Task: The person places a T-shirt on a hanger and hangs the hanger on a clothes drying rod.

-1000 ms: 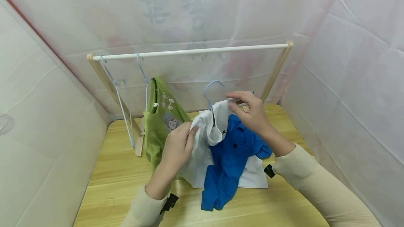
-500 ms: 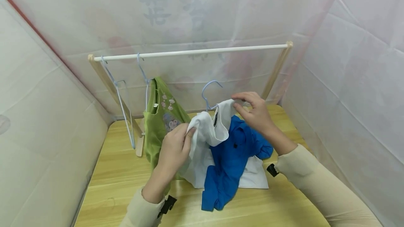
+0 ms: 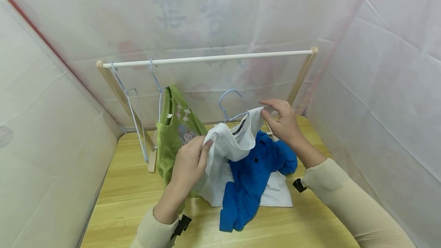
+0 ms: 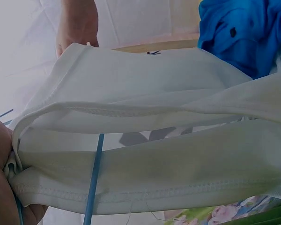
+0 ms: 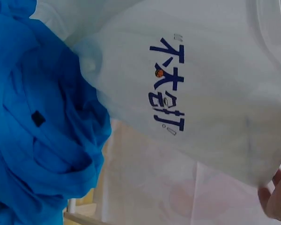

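Note:
In the head view my left hand [image 3: 188,162] pinches one shoulder of a white T-shirt [image 3: 224,146]. My right hand [image 3: 284,121] holds the other shoulder between thumb and fingers, so the neckline spreads between the two hands. A pale blue clothes hanger [image 3: 223,106] sits inside the shirt, its hook standing up behind the collar, apart from the rail. The left wrist view shows the hanger's blue bar [image 4: 94,180] running through the shirt. Dark printed characters [image 5: 167,84] show on the shirt front in the right wrist view. A blue shirt [image 3: 251,175] lies over the T-shirt's lower part.
Behind my hands stands a clothes rack with a white rail [image 3: 210,58] and wooden legs. At its left hang a bare hanger [image 3: 132,114] and a green garment [image 3: 172,125] on another hanger. Light fabric walls [image 3: 379,87] surround the wooden table [image 3: 117,202].
My right hand has moved a little right with the T-shirt's shoulder, and the neckline has opened wider, showing the inner label. My left hand has shifted slightly left and down.

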A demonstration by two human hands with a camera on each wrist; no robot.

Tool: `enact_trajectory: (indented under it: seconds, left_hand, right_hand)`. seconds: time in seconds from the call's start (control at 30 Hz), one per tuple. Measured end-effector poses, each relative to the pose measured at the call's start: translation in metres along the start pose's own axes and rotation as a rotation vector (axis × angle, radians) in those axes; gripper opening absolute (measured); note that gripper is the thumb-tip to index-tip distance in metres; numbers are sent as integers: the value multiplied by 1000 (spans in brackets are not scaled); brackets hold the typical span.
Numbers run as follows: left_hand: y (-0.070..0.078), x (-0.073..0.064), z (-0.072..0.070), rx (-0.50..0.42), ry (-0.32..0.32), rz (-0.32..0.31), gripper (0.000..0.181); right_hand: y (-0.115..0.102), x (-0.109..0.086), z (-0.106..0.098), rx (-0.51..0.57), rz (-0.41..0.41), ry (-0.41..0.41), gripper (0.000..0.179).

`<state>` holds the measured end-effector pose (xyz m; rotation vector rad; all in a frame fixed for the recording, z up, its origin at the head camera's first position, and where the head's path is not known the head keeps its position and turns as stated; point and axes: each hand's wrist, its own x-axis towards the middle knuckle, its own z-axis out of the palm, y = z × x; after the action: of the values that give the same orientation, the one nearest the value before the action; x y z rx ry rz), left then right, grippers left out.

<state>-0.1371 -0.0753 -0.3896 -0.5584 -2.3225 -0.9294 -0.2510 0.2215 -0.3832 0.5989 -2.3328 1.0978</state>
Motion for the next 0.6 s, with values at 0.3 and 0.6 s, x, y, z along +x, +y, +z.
enact_trajectory:
  seconds: [0.3,0.6]
  left_hand:
    - [1,0,2,23,-9,51,17]
    - [0,-4,-5,64,-49,54,14]
  right_hand:
    - [-32,7,20,79,-370,-77,50]
    - [-35,7,32,61,-426,-49,16]
